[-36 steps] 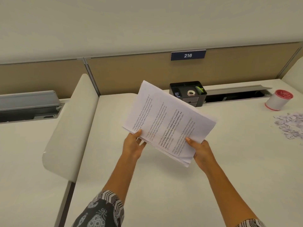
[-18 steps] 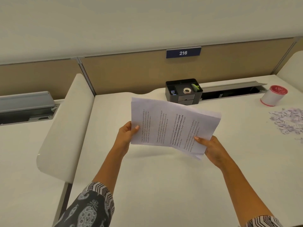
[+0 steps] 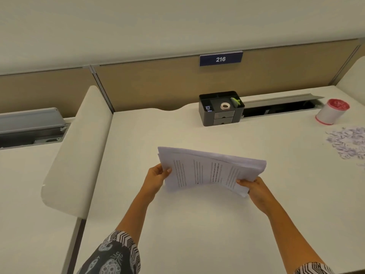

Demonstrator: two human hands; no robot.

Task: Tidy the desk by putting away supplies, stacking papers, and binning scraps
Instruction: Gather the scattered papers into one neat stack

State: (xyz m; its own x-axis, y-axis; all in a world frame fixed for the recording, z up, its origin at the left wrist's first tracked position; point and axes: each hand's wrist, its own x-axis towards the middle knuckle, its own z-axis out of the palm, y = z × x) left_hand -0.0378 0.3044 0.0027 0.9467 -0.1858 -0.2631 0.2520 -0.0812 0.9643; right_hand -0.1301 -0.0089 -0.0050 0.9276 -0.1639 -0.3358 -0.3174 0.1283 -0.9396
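Observation:
A stack of printed white papers (image 3: 209, 171) is held just above the middle of the white desk (image 3: 197, 224), lying nearly flat with its long side left to right. My left hand (image 3: 156, 178) grips its left edge, thumb on top. My right hand (image 3: 254, 189) grips the lower right corner, thumb on top as well. A heap of shredded paper scraps (image 3: 347, 139) lies at the desk's right edge. A black desk organizer (image 3: 221, 108) stands at the back, holding a roll of tape (image 3: 225, 105) and a green item (image 3: 236, 101).
A white container with a red top (image 3: 331, 111) stands at the back right, beside an open grey cable tray (image 3: 280, 105). A rounded white divider (image 3: 77, 151) borders the desk on the left. Tan partition panels with a blue "216" sign (image 3: 220, 59) close off the back.
The paper stack has turned from tilted and upright to nearly flat and has come down toward the desk. Both hands moved apart along its edges while keeping hold.

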